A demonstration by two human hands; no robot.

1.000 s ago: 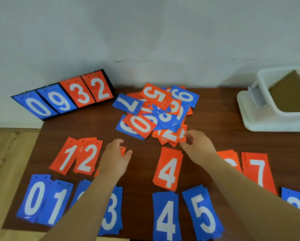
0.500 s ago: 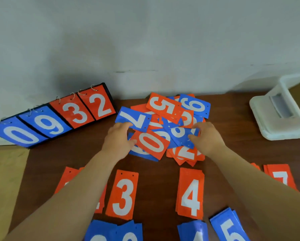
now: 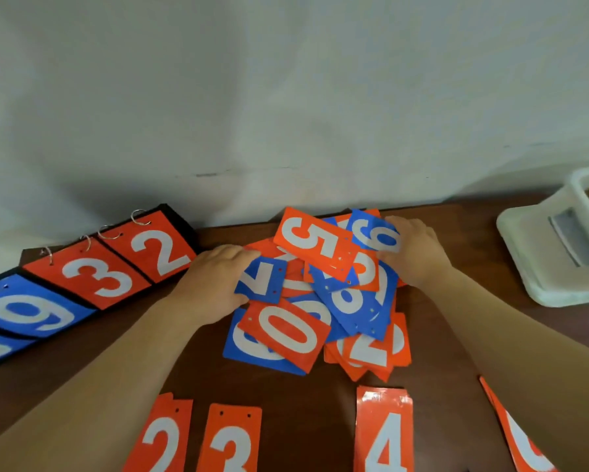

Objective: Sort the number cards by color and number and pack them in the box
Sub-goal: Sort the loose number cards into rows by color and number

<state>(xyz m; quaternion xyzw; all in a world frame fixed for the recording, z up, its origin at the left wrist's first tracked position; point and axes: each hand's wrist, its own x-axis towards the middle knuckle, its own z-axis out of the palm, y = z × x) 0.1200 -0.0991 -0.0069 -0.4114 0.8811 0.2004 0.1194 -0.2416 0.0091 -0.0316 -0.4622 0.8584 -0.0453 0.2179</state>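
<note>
Wall (image 3: 286, 97): pale, fills the upper half of the view.

Table (image 3: 477, 233): dark brown wood, pushed against the wall.

Flip scoreboard (image 3: 99, 277): black frame on the table's far left, cards hung on wire rings. Reads blue 9, orange 3, orange 2; the leftmost blue panel is cropped.

Box (image 3: 525, 253): white, far right of the table, partly out of frame, well apart from the cards.

Loose pile (image 3: 337, 311): centre of the table near the wall. Orange and blue rectangular cards with white numerals and two punched holes at one short edge, overlapping at all angles. On top: orange 5 (image 3: 315, 243), orange 0 (image 3: 284, 330), blue 8 (image 3: 347, 298), orange 2 (image 3: 371, 345).

Sorted row, near edge: orange 2 stack (image 3: 160, 437), orange 3 (image 3: 230, 441), orange 4 stack (image 3: 383, 434), glossy and neatly squared.

Hands: apart, one on each side of the pile. Left hand (image 3: 214, 281) grips the blue 7 card (image 3: 260, 281) by its left end. Right hand (image 3: 415, 253) pinches the blue 9 card (image 3: 375, 233), fingers above and thumb below; the numeral could be a 6.
</note>
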